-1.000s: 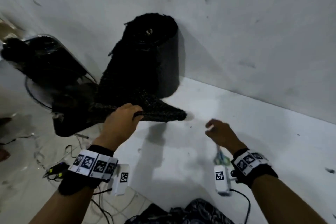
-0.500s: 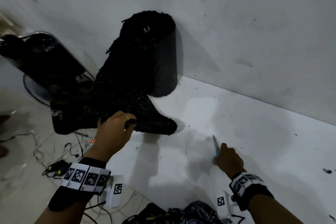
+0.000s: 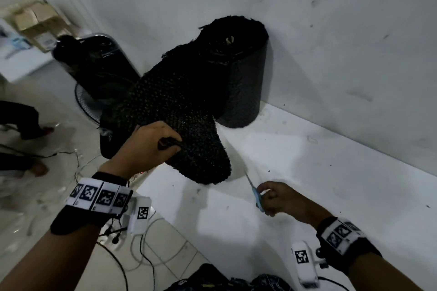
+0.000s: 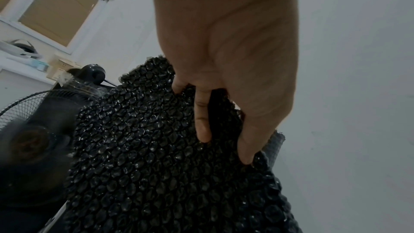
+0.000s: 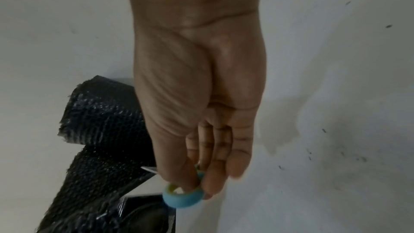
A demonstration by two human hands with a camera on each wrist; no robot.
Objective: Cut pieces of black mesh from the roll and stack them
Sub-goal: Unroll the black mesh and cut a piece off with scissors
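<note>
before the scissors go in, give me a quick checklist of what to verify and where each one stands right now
1. Loose mesh flap gripped: ok, the left hand holds its edge, fingers curled over it.
2. Scissors in hand: ok, the right hand holds the blue handle.
3. Blades at the mesh: not ok, the tip is short of the flap's end.
4. Blades open: cannot tell, too thin and blurred.
5. Roll stable: ok, standing on end against the wall.
6. Left fingers out of the cut path: cannot tell, no cut line shows.
</note>
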